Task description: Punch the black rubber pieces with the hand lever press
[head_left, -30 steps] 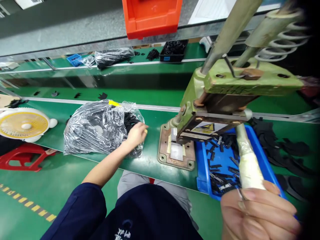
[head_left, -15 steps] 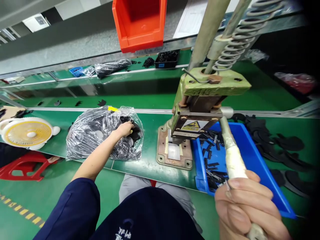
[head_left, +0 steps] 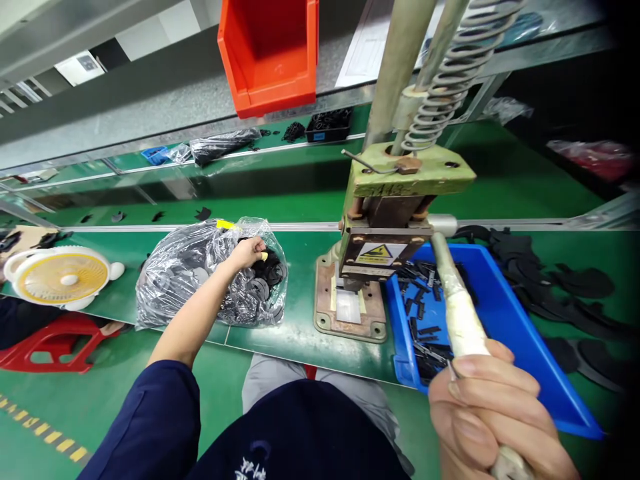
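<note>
We find the press (head_left: 385,220) at twelve o'clock — bag of discs (head_left: 200,273) at ten, parts tray (head_left: 505,320) at two, fan (head_left: 60,277) beyond the bag.

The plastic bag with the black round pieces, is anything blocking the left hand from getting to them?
No. The left hand is already inside the open mouth of the plastic bag, right on the black round pieces. Nothing visible sits between them.

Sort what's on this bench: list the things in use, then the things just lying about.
In use: left hand in the plastic bag of black discs; right hand gripping the press lever; hand press; blue tray.

Lying about: fan; orange bin; red stool.
</note>
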The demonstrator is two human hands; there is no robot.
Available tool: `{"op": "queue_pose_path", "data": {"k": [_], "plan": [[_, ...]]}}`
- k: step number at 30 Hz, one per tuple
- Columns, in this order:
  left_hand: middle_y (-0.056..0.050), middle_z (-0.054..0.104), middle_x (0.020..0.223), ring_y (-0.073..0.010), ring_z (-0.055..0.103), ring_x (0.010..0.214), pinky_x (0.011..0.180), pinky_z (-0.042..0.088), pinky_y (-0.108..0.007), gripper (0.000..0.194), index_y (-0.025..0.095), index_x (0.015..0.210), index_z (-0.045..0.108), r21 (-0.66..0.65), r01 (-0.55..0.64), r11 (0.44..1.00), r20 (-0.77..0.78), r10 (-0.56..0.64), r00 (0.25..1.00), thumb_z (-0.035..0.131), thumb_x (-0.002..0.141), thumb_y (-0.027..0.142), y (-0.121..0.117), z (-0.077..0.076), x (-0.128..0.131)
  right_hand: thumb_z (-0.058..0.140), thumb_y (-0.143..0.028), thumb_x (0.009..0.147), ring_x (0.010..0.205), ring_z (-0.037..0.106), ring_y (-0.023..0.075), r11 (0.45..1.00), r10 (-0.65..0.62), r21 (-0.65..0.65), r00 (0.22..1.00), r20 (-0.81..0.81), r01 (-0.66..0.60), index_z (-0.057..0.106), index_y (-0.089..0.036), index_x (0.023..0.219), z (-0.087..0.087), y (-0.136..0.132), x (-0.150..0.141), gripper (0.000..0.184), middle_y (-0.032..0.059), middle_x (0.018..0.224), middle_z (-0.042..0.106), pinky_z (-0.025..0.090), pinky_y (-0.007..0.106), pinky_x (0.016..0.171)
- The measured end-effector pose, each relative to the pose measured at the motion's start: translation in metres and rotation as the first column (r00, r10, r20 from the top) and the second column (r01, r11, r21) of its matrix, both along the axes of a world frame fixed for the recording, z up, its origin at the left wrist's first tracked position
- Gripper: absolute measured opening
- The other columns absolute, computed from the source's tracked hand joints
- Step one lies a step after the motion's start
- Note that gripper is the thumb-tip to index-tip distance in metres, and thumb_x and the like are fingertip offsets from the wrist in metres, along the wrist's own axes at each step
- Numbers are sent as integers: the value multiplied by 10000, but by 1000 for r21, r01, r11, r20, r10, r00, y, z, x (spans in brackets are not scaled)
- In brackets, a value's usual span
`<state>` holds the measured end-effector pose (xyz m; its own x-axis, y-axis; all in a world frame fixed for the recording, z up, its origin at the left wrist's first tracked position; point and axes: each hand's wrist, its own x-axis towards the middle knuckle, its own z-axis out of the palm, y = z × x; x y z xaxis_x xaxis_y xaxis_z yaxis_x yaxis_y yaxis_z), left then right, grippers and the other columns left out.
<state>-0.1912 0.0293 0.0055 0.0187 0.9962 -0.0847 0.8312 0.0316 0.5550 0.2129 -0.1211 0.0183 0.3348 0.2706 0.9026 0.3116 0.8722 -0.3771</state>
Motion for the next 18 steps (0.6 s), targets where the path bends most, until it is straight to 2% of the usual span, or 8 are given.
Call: {"op": "queue_pose_path", "data": {"k": [2,3,5,8,10,13,18], "plan": [[21,614,677,-102,542,599,617,437,-219,174,139,798,615,-29,-168,985,250,170,953,689,653,79,1,2,3,642,-251,800,599,569,157,1000,8,-10,1000,20,-8,420,-227,556,0,-1,2,331,-44,628,602,515,464,771],[20,621,675,-94,548,586,606,444,-213,201,131,818,616,-69,-246,967,375,253,892,706,644,82,1,3,5,641,-239,795,590,564,158,1000,5,-16,1000,19,-4,431,-232,566,0,-1,3,311,-47,631,605,519,465,764],[9,643,689,-83,568,573,583,459,-198,241,119,849,620,-180,-337,924,583,376,720,738,640,101,-2,6,12,644,-233,789,567,550,158,1000,-4,-13,1000,15,4,450,-241,594,0,-2,4,275,-51,633,606,527,459,738],[1,663,710,-89,624,592,577,503,-190,282,125,849,607,-336,-304,892,750,448,486,788,633,128,-11,10,26,641,-228,795,568,540,158,1000,-11,0,1000,5,11,456,-248,616,1,-1,2,258,-50,622,596,525,448,737],[-2,678,733,-121,677,647,631,563,-236,327,141,846,572,-386,-221,896,802,444,400,816,627,136,-20,12,40,626,-208,801,586,545,154,999,-9,48,1000,-12,10,451,-245,616,3,0,-1,257,-45,617,589,522,432,751],[2,688,764,-155,710,678,663,608,-313,397,163,875,519,-413,-123,903,834,429,348,840,642,168,-31,9,66,614,-181,800,638,575,155,999,11,46,1000,-12,-11,456,-234,620,6,2,-3,245,-39,626,586,525,425,804],[31,669,725,-109,662,570,500,550,-195,516,165,934,556,-403,-67,913,826,394,403,909,564,234,-41,-6,113,594,-156,805,666,586,141,998,37,52,999,14,-38,408,-217,593,8,0,-1,289,-32,643,586,524,433,833]]}}
